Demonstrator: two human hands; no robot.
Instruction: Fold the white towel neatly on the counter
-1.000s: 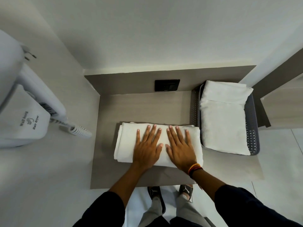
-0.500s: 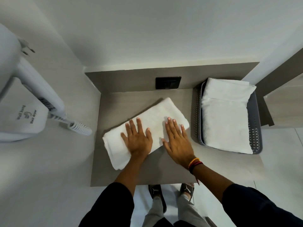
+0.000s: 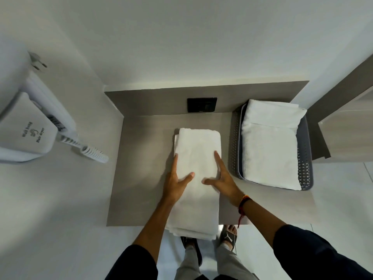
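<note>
A folded white towel (image 3: 196, 158) lies lengthwise on the grey-brown counter (image 3: 141, 168), running from near the back wall to past the front edge, where its near end overhangs. My left hand (image 3: 176, 181) rests against the towel's left side, fingers along the edge and thumb lying on top. My right hand (image 3: 221, 178) mirrors it on the right side, thumb pointing inward over the cloth. Both hands are flat and spread, pressing the towel from its two long sides rather than clenched around it.
A dark perforated basket (image 3: 304, 170) at the counter's right holds other folded white towels (image 3: 268, 146). A black wall socket (image 3: 201, 104) sits on the back panel. A wall-hung hair dryer (image 3: 28, 130) with a coiled cord (image 3: 90, 151) is on the left wall. My sandalled feet (image 3: 229, 236) show below.
The towel has been turned from lying crosswise, through a diagonal, to lying lengthwise away from me. My hands moved from flat on its top to its two long sides.
</note>
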